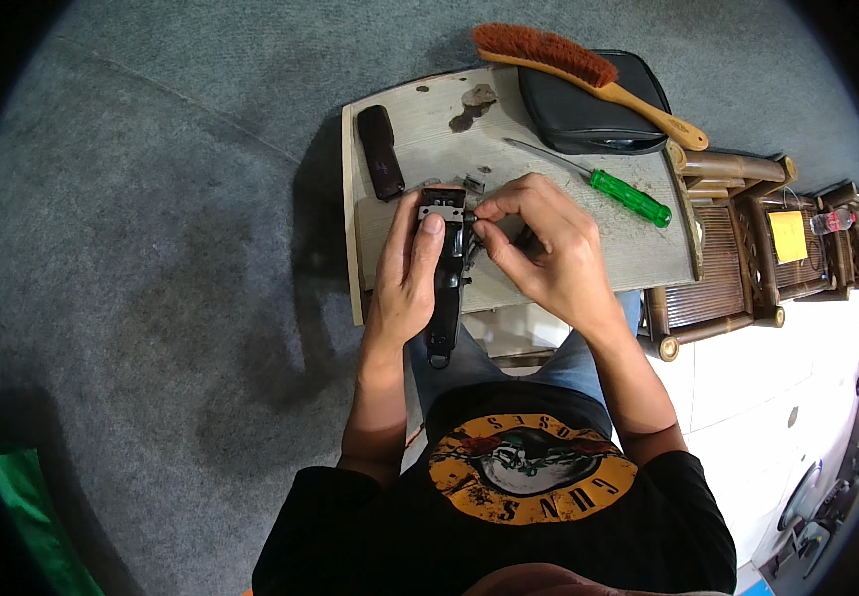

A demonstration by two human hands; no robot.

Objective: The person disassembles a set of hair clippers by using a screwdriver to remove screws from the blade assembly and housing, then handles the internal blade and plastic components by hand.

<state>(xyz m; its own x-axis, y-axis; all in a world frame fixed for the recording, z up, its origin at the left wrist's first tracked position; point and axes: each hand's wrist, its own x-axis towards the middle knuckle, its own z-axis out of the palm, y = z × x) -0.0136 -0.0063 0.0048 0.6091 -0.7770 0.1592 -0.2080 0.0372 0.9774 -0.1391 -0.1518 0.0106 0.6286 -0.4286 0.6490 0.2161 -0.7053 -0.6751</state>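
My left hand (406, 273) is wrapped round a black hair clipper (445, 308), its thumb pressed on the metal part near the top. The clipper's housing is opened, so its inner parts show. At its right side, the thumb and forefinger of my right hand (544, 243) are pinched together against the upper end. What they grip there is too small to make out. A dark, elongated cover (380, 152) lies on the wooden board to the left. Just beyond the clipper lies a small dark part (473, 185).
The pale wooden board (429, 117) spans my lap's front. A green-handled screwdriver (630, 197) lies on its right, tip pointing far left. Behind rest a black zip case (588, 109) and a red-bristled brush (549, 52) across it. Bamboo furniture (713, 263) stands at right.
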